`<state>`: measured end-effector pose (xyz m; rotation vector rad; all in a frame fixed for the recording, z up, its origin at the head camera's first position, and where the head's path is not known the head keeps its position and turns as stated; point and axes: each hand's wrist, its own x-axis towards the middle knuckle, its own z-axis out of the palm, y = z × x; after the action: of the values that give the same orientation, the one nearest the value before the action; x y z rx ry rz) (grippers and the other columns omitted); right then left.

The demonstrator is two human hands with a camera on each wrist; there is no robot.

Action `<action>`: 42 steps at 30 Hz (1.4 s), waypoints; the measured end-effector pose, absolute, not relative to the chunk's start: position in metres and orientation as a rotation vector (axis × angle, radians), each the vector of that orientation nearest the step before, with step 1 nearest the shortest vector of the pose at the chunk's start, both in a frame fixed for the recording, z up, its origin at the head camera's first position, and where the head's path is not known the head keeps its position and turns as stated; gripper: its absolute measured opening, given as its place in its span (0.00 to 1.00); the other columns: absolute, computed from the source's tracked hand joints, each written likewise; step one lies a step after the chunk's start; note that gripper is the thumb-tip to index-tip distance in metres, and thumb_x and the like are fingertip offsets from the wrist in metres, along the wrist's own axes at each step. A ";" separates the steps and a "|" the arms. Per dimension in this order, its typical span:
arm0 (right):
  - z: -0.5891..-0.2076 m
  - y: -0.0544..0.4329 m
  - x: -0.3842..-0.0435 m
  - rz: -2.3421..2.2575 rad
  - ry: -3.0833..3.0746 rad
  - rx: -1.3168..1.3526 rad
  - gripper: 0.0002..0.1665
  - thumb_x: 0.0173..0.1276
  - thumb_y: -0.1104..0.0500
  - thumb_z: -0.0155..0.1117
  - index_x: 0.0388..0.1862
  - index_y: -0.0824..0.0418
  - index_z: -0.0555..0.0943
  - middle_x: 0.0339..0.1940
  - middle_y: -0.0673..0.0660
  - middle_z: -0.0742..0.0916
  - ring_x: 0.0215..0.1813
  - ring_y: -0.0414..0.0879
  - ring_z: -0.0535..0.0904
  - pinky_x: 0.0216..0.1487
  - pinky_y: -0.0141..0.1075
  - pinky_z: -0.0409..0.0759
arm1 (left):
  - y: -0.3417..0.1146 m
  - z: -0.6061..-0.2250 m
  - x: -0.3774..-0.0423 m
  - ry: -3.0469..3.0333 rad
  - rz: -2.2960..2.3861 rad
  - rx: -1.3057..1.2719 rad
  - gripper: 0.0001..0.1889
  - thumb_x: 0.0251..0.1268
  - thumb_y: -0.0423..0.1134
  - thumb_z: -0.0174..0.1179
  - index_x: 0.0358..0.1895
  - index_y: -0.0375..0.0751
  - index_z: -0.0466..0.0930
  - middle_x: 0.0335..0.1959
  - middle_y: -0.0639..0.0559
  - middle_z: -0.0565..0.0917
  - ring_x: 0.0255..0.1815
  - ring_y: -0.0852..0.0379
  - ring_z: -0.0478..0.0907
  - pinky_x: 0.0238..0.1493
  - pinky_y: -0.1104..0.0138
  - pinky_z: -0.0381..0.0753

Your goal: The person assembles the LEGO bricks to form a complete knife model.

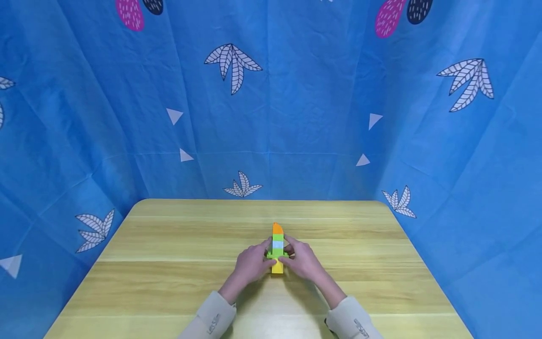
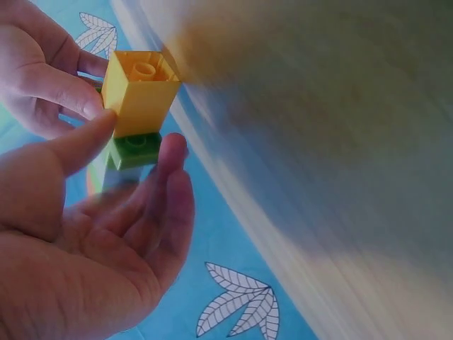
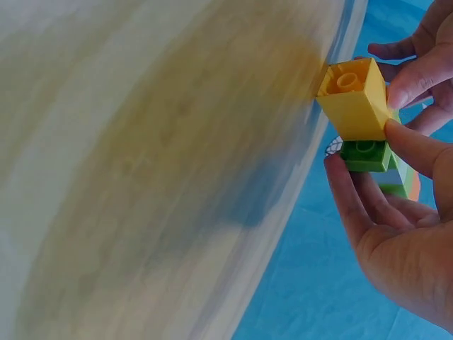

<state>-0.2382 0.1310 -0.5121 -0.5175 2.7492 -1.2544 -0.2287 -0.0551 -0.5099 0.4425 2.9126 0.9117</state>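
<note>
A small tower of toy building bricks stands out in the middle of the head view, gripped from both sides. Its top is a curved orange brick [image 1: 277, 229], with green and a light blue brick [image 1: 277, 244] beneath. Lower down, a green piece [image 3: 364, 156] sticks out to the sides, and a yellow brick [image 2: 145, 110] forms the bottom, its hollow underside showing in both wrist views. My left hand [image 1: 252, 261] pinches the left side, thumb against the yellow brick. From the right, my right hand [image 1: 304, 260] holds it likewise. Some fingertips are hidden behind the bricks.
Under the hands lies a light wooden table [image 1: 169, 245] with rounded far corners. A blue curtain [image 1: 296, 117] printed with white leaves and triangles hangs behind it and along both sides.
</note>
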 end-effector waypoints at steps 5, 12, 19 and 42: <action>-0.514 0.131 -0.239 -1.240 2.750 -0.518 0.43 0.66 0.66 0.73 0.76 0.73 0.64 0.47 0.63 0.90 0.47 0.51 0.87 0.49 0.40 0.89 | -0.056 -0.513 -0.230 2.906 0.931 0.469 0.40 0.67 0.44 0.70 0.80 0.45 0.63 0.40 0.48 0.88 0.27 0.59 0.72 0.28 0.67 0.72; -0.514 0.129 -0.241 -1.230 2.721 -0.484 0.46 0.66 0.65 0.74 0.79 0.70 0.62 0.51 0.64 0.89 0.50 0.52 0.86 0.51 0.42 0.89 | -0.059 -0.515 -0.234 2.874 0.976 0.474 0.39 0.67 0.43 0.70 0.79 0.49 0.65 0.46 0.44 0.89 0.28 0.57 0.75 0.30 0.65 0.76; -0.515 0.128 -0.245 -1.220 2.714 -0.480 0.46 0.67 0.64 0.73 0.80 0.68 0.62 0.53 0.66 0.88 0.50 0.53 0.86 0.52 0.44 0.88 | -0.060 -0.516 -0.237 2.818 1.019 0.418 0.37 0.70 0.44 0.68 0.80 0.49 0.64 0.57 0.39 0.87 0.21 0.57 0.73 0.25 0.66 0.77; -0.520 0.128 -0.257 -1.260 2.663 -0.456 0.41 0.67 0.63 0.73 0.76 0.70 0.68 0.53 0.68 0.88 0.53 0.58 0.86 0.56 0.51 0.87 | -0.064 -0.518 -0.248 2.740 1.029 0.416 0.33 0.73 0.47 0.64 0.78 0.47 0.67 0.67 0.36 0.80 0.64 0.33 0.79 0.63 0.38 0.78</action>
<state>-0.2567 0.1281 -0.5200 -0.4561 2.6632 -1.2596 -0.2484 -0.0640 -0.5177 0.4156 2.7399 1.0291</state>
